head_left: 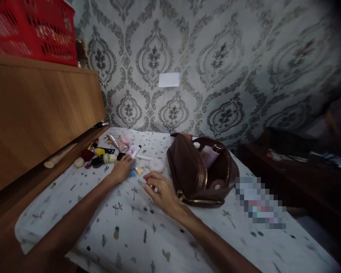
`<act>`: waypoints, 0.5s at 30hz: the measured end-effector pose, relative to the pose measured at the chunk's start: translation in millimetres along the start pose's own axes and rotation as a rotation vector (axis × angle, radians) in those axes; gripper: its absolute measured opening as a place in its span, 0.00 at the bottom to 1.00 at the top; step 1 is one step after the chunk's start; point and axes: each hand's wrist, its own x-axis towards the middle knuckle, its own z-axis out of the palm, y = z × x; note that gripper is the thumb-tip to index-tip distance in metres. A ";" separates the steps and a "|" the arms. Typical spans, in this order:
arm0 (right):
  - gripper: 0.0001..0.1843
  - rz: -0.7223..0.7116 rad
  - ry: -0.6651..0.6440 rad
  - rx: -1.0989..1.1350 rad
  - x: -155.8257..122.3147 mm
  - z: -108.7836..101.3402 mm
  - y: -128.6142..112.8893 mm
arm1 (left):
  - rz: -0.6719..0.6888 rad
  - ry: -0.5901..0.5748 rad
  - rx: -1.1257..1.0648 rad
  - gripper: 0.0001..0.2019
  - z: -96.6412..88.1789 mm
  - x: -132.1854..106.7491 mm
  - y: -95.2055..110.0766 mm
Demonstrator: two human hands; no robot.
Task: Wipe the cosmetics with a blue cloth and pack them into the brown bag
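The bed, under its soft printed sheet, fills the lower frame, and that softness looks like the main hazard: a press from either forearm could dip the surface and set round things rolling. The brown pouch, right of centre, lies with its zip wide open and a pink tube leaning in the mouth. A nudge from the right wrist, just beside it, could tip it and spill what is inside. The heap of cosmetics at centre left sits near the gap along the wooden cabinet, where a careless sweep might push small pieces out of sight.

The left hand reaches forward with the palm down and the arm nearly straight, fingertips on a blue sponge at the heap's near edge. Whether its grip has closed on the sponge I cannot tell, as the fingers cover it. The right hand rests low at centre, palm down and angled toward the left of the frame. Its grip is loose and apart, holding nothing visible. It is near a round white puff but not touching it.
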 end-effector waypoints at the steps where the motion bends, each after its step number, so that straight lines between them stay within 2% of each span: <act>1: 0.17 0.059 -0.001 0.047 2.6 8.9 8.1 | 0.008 0.009 -0.009 0.25 1.0 -1.0 -0.2; 4: 0.18 0.229 0.053 0.179 4.3 29.2 28.1 | 0.030 0.032 -0.039 0.25 1.4 -3.5 0.6; 6: 0.19 0.277 0.075 0.196 0.3 36.4 35.9 | 0.033 0.058 -0.074 0.27 1.1 -4.5 -0.2; 11: 0.18 0.292 0.039 0.192 -12.3 38.1 38.0 | -0.033 0.203 -0.158 0.27 1.8 -5.4 -5.4; 15: 0.19 0.291 0.037 0.195 -15.5 40.2 37.2 | -0.160 0.226 -0.128 0.25 -1.5 -0.7 -10.0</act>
